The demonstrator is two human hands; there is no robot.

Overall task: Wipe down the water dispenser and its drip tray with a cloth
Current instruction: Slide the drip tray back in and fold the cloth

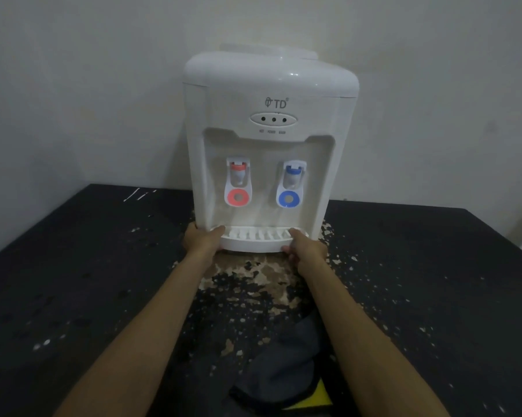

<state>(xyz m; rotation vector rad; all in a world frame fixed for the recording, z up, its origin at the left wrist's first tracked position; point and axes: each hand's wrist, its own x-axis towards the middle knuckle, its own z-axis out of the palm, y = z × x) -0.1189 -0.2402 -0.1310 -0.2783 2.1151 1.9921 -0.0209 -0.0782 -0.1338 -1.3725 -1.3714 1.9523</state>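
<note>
We grip the tray (253, 244) at the foot of the dispenser (268, 94), long axis crosswise, left hand (202, 240) and right hand (306, 251) clasping its ends, cloth (287, 365) on tabletop (73, 266) nearer us.

Brand mark (277, 102) "TD" is recorded on the upper front of the white water dispenser (268, 152); a small emblem stands at its left and a ® sign at its upper right. Just below it an oval indicator panel (273, 119) is noted. Under that panel three tiny grey captions (272, 132) are printed: "HOT", "POWER", "WARM" (blurred; only the middle word is read with confidence).
</note>
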